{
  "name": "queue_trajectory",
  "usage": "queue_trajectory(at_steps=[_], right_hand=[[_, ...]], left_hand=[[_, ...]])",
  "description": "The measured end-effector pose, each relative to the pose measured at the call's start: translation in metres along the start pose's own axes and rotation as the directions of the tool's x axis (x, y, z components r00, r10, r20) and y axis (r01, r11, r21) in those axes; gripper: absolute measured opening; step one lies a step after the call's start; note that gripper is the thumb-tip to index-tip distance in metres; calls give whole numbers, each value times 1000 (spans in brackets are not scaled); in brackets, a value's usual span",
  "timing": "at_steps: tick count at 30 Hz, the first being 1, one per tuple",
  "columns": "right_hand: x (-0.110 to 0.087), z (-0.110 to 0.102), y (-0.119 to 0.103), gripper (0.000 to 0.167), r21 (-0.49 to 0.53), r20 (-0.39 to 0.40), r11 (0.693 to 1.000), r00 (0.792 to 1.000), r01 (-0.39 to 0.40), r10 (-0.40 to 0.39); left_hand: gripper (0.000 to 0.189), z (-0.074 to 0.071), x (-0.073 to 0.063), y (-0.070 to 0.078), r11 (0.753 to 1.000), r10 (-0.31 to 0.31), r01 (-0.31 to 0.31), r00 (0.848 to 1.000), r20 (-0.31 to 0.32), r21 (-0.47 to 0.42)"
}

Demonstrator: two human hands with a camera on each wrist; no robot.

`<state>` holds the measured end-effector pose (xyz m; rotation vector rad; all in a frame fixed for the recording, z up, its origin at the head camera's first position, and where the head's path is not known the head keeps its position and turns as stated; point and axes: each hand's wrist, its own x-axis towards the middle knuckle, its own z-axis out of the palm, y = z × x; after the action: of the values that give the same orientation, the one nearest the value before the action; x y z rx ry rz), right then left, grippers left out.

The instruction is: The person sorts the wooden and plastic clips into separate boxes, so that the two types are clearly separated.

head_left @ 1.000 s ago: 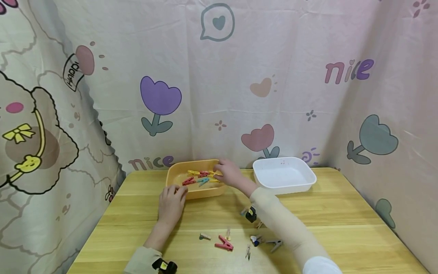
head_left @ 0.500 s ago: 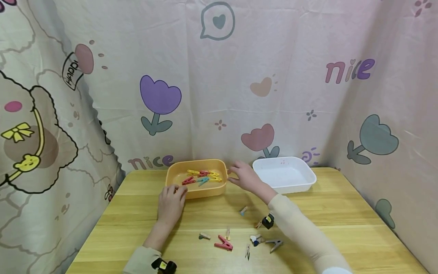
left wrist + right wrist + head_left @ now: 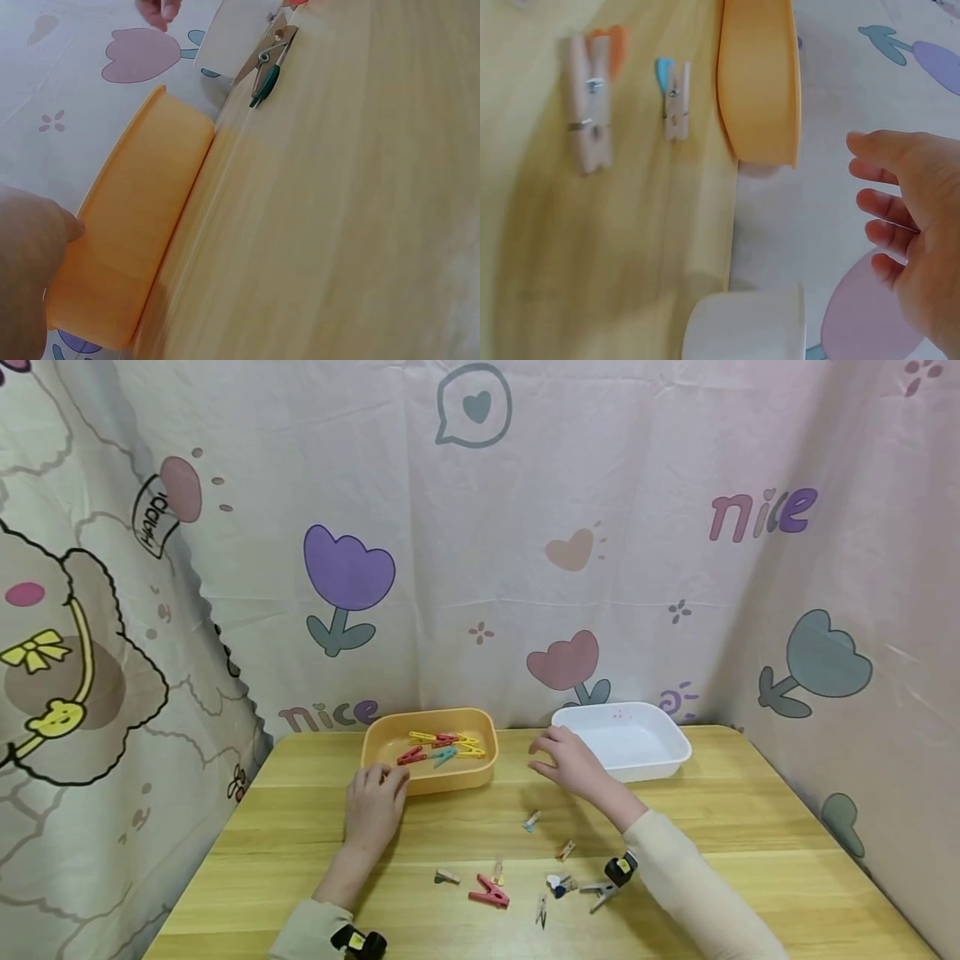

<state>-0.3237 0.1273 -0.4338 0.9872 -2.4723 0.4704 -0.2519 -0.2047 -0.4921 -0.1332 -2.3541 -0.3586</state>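
Observation:
My left hand grips the near-left rim of an orange plastic container; its thumb shows against the outer wall in the left wrist view. Inside lie several plastic clothespins, among them red, teal and yellow ones. My right hand hovers in front of the white container's left end, fingers loosely bent and holding nothing. Below it on the table are wooden clothespins, one with a blue tip and one with an orange heart. A larger red clothespin lies nearer the front.
A white container stands at the back right against the printed cloth. More clothespins are scattered on the wooden table: a green-tipped one, a grey one partly behind the wrist camera, and several small ones around them.
My right hand has drawn out of the orange container and moved right, towards the white one, uncovering clothespins on the table. My left hand has stayed on the rim.

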Motion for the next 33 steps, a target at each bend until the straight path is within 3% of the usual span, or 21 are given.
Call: queue_trajectory(at_steps=[7,17,33], right_hand=[[-29,-8,1,18,12,-14,1000,1000,-14,14],[-70,-15,2,20,22,-96,1000,995,-5,7],[-135,-30,-1,20,38,-20,982,982,-186,187]], left_hand=[[17,-1,-1,0,1000,-9,9,1000,13,16],[16,-1,-1,0,1000,-4,4,1000,-1,6],[16,0,0,0,1000,4,-4,1000,-13,-4]])
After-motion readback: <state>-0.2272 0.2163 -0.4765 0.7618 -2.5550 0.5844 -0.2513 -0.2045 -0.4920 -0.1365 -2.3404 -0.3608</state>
